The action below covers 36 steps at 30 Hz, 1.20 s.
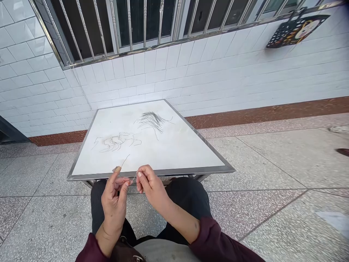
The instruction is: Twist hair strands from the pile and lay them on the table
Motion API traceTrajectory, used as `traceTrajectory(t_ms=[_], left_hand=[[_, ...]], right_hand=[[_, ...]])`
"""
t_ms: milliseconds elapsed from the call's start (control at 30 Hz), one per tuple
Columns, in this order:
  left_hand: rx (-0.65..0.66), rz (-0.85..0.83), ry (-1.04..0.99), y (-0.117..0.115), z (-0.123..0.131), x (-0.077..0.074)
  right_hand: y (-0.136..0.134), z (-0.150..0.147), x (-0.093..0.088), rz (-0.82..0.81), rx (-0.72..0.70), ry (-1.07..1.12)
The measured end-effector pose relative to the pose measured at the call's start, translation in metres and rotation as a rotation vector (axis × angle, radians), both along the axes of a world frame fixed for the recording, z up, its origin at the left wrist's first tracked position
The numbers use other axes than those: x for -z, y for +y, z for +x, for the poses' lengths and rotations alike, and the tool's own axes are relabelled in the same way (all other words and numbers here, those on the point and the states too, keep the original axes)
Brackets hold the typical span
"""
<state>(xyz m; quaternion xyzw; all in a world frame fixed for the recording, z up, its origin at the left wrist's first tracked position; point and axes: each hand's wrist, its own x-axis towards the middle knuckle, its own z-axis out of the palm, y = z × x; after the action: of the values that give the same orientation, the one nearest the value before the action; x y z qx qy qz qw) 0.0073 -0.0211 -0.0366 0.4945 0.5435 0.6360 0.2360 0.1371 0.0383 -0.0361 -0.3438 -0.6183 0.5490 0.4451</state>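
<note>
Left hand [116,193] and right hand [148,183] meet just off the near rim of the table, each with thumb and forefinger pressed together on a single hair strand [125,160]. The strand is very fine. A short run of it shows between the two pinches, and a longer free end rises from the left forefinger toward 1 o'clock, over the tabletop. That forefinger wears a tan fingertip cover [117,169]; I cannot tell whether it is tape or a thimble.

Taking the middle of the white table [177,149] as the dial's centre, with 12 toward the wall, the hands sit at about 6 o'clock. A thin scatter of curled loose hairs [117,142] lies at 9 o'clock, and a denser dark tuft [152,120] lies near 12, well apart from the hands. The person's dark trousers [188,196] show under the table's edge, with maroon sleeves [215,236] at the wrists.

Beyond the table are a speckled floor [272,160], a white tiled wall [218,72], a barred window [131,25] and, at about 2 o'clock, a hanging dark bag [296,31].

As I judge it, one hair is being worked on its own between the fingertips, apart from both lots on the table. Any further handling calls for a light, steady pinch at both ends, since a strand this thin slips or snaps easily and is hard to see against the pale surface.
</note>
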Motion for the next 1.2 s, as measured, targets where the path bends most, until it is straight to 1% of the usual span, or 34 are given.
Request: traceTrajectory(t_ms=[100,233,333,467,600,733,800,900,1067,1133,1200], left_hand=[[-0.010,0.018,0.031,0.000,0.000,0.000],[-0.015,0.017,0.024,-0.001,0.002,-0.003],[-0.016,0.030,0.006,-0.002,0.004,-0.006],[-0.030,0.034,-0.025,-0.002,0.008,-0.009],[-0.029,0.025,-0.070,-0.001,0.011,-0.010],[-0.028,0.029,-0.082,0.001,0.018,-0.011],[-0.029,0.020,-0.086,0.003,0.020,-0.012],[-0.032,0.002,-0.128,0.008,0.019,-0.015],[0.010,-0.009,-0.271,0.013,0.013,-0.023],[0.019,-0.010,-0.288,0.015,0.011,-0.026],[0.017,-0.008,-0.283,0.015,0.008,-0.027]], right_hand=[[-0.003,-0.003,-0.007,-0.177,-0.023,0.223],[-0.005,-0.002,-0.015,-0.429,-0.081,0.521],[-0.004,-0.001,-0.019,-0.549,-0.102,0.664],[-0.004,-0.002,-0.020,-0.661,-0.075,0.810],[-0.006,-0.006,-0.020,-0.665,-0.048,0.875],[-0.006,-0.009,-0.020,-0.677,0.009,0.940],[-0.005,-0.009,-0.020,-0.653,0.020,0.939],[-0.005,-0.008,-0.018,-0.592,0.013,0.863],[-0.009,-0.008,-0.010,-0.599,0.004,0.739],[-0.010,-0.007,-0.005,-0.550,-0.011,0.670],[-0.009,-0.004,-0.001,-0.446,-0.007,0.555]])
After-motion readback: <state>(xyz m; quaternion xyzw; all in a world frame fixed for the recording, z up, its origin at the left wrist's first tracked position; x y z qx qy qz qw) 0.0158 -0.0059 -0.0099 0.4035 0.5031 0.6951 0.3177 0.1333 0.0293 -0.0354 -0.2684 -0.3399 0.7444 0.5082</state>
